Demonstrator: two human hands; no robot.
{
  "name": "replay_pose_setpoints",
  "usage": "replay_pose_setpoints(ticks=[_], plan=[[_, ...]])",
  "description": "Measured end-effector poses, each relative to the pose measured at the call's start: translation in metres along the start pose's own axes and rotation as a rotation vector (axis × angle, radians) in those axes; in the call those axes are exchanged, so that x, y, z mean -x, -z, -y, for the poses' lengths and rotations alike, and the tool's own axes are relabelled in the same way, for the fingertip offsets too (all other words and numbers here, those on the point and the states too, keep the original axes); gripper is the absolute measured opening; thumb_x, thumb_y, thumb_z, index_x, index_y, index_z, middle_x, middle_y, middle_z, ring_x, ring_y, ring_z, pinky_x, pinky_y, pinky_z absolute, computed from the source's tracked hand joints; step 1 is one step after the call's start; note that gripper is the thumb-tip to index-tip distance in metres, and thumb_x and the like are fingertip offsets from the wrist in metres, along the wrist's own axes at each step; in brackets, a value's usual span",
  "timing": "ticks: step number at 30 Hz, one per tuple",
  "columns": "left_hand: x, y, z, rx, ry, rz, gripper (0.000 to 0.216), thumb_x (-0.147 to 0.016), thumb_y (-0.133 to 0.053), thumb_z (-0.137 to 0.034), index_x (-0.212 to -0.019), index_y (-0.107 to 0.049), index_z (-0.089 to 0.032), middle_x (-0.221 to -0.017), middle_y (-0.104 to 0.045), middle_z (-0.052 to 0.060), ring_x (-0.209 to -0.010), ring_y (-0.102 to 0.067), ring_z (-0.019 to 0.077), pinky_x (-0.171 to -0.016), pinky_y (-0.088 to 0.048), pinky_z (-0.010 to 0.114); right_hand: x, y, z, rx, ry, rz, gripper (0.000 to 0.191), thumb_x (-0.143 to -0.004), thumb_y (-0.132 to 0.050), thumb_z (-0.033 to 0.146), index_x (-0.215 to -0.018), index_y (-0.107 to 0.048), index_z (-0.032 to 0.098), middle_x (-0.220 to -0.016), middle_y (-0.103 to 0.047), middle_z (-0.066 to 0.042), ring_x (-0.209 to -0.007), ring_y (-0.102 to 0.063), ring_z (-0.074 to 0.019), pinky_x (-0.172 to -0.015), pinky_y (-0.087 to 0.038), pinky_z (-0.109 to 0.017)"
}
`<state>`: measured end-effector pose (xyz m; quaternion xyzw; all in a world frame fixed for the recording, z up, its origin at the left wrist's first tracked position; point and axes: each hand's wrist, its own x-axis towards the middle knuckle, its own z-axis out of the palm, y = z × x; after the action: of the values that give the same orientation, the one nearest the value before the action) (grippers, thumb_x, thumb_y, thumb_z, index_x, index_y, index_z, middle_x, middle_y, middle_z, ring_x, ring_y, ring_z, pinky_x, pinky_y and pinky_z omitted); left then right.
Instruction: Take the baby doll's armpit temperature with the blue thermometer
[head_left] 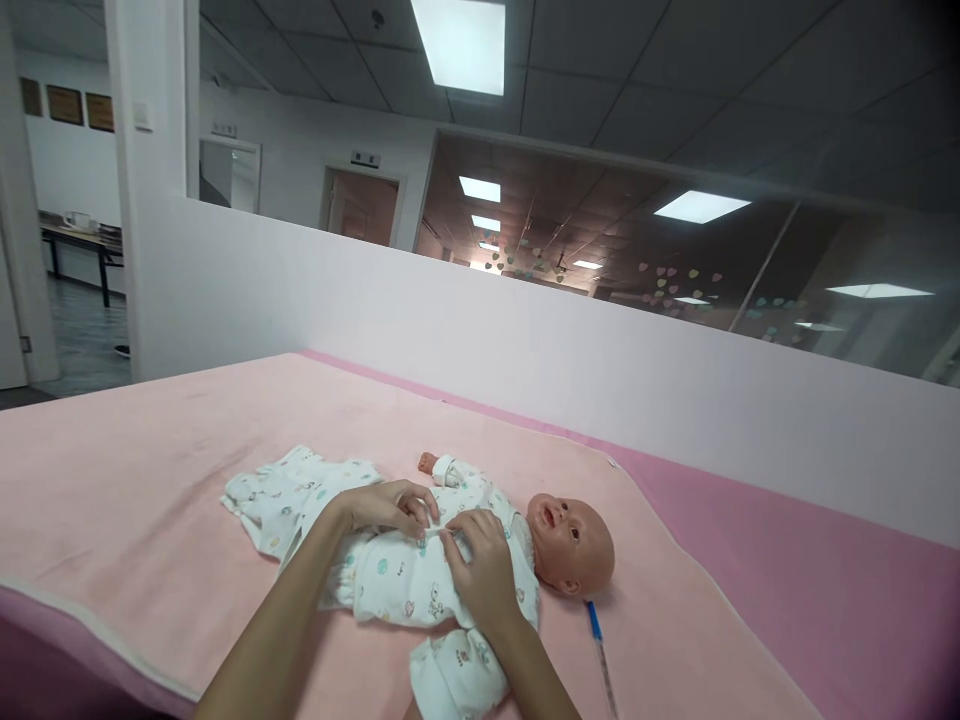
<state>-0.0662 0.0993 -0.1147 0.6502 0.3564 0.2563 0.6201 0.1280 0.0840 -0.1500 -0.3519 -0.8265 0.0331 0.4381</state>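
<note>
A baby doll [574, 545] lies on its back, its head to the right, dressed in a white printed baby top [401, 585]. White printed baby trousers [300, 490] cover its lower part at the left. Over the front of the top, my left hand [390, 505] has its fingertips pinched on the cloth edge near the chest. Close beside it, my right hand [484, 560] pinches the same edge between thumb and fingers. Any fastener under the fingertips is too small to make out. One doll hand [427, 462] sticks out of the far sleeve.
A thin stick with a blue end [595, 622], perhaps a thermometer, lies near the doll's head. Beneath everything is a pink blanket [187, 440] on a darker pink surface [750, 510]. A low white wall [450, 315] with glass above stands behind.
</note>
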Motion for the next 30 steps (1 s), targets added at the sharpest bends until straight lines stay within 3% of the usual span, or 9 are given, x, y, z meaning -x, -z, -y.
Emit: replay_pose_setpoints(ticks=[4,10,14,19,23,27,30], plan=[[0.0,-0.002,-0.003,-0.052,-0.001,0.003,0.033,-0.058,-0.07,-0.024,-0.087,-0.059,-0.015,-0.068,-0.056,-0.001,-0.065,-0.049,0.01,-0.06,-0.036,0.019,0.0,0.0,0.0,0.013,0.003,-0.001,0.007,-0.078,-0.05,0.015,-0.074,-0.053,0.019,-0.074,-0.054,-0.001,-0.075,-0.046,-0.0151,-0.071,-0.034,-0.029],[-0.005,-0.004,-0.003,-0.142,-0.014,-0.012,0.02,-0.059,-0.066,-0.028,-0.069,-0.056,-0.013,-0.056,-0.045,-0.004,-0.053,-0.034,0.0061,-0.049,-0.023,0.018,0.001,-0.002,-0.001,0.044,0.015,-0.019,0.009,-0.078,-0.049,0.013,-0.072,-0.054,0.019,-0.073,-0.054,0.0,-0.074,-0.047,-0.0141,-0.071,-0.034,-0.028],[-0.006,-0.005,-0.001,-0.234,-0.039,-0.037,0.023,-0.057,-0.069,-0.03,-0.069,-0.059,-0.013,-0.057,-0.046,-0.003,-0.055,-0.036,0.0074,-0.051,-0.025,0.019,0.001,0.0,0.001,0.061,0.014,-0.013,0.011,-0.077,-0.048,0.012,-0.071,-0.053,0.019,-0.072,-0.054,0.0,-0.074,-0.047,-0.014,-0.071,-0.035,-0.028],[-0.006,-0.003,-0.001,-0.374,0.004,-0.092,0.034,-0.049,-0.075,-0.034,-0.074,-0.062,-0.014,-0.051,-0.034,-0.006,-0.052,-0.029,0.0067,-0.048,-0.02,0.02,0.001,0.0,0.0,0.056,0.006,-0.013,0.011,-0.078,-0.047,0.013,-0.073,-0.055,0.019,-0.073,-0.055,-0.001,-0.075,-0.047,-0.0152,-0.071,-0.035,-0.029],[-0.007,-0.003,-0.002,-0.423,0.029,-0.098,0.034,-0.048,-0.075,-0.036,-0.071,-0.065,-0.013,-0.052,-0.038,-0.004,-0.052,-0.031,0.007,-0.047,-0.021,0.02,-0.001,0.0,0.0,0.066,-0.007,0.001,0.01,-0.077,-0.048,0.013,-0.073,-0.055,0.019,-0.074,-0.055,-0.001,-0.076,-0.048,-0.0153,-0.073,-0.036,-0.03],[-0.008,-0.002,0.0,-0.483,0.085,-0.121,0.034,-0.048,-0.075,-0.038,-0.071,-0.067,-0.014,-0.05,-0.039,-0.003,-0.05,-0.032,0.0067,-0.047,-0.02,0.021,0.004,0.018,0.011,0.081,-0.029,-0.009,0.012,-0.077,-0.048,0.012,-0.077,-0.057,0.02,-0.08,-0.058,-0.001,-0.079,-0.049,-0.0161,-0.077,-0.037,-0.032],[-0.008,-0.003,0.001,-0.467,0.076,-0.116,0.03,-0.048,-0.074,-0.036,-0.065,-0.067,-0.013,-0.052,-0.043,-0.002,-0.051,-0.036,0.0074,-0.048,-0.023,0.021,0.028,0.043,0.015,0.106,-0.166,-0.161,0.011,-0.079,-0.047,0.018,-0.08,-0.058,0.022,-0.083,-0.06,-0.002,-0.083,-0.052,-0.0174,-0.078,-0.04,-0.033]])
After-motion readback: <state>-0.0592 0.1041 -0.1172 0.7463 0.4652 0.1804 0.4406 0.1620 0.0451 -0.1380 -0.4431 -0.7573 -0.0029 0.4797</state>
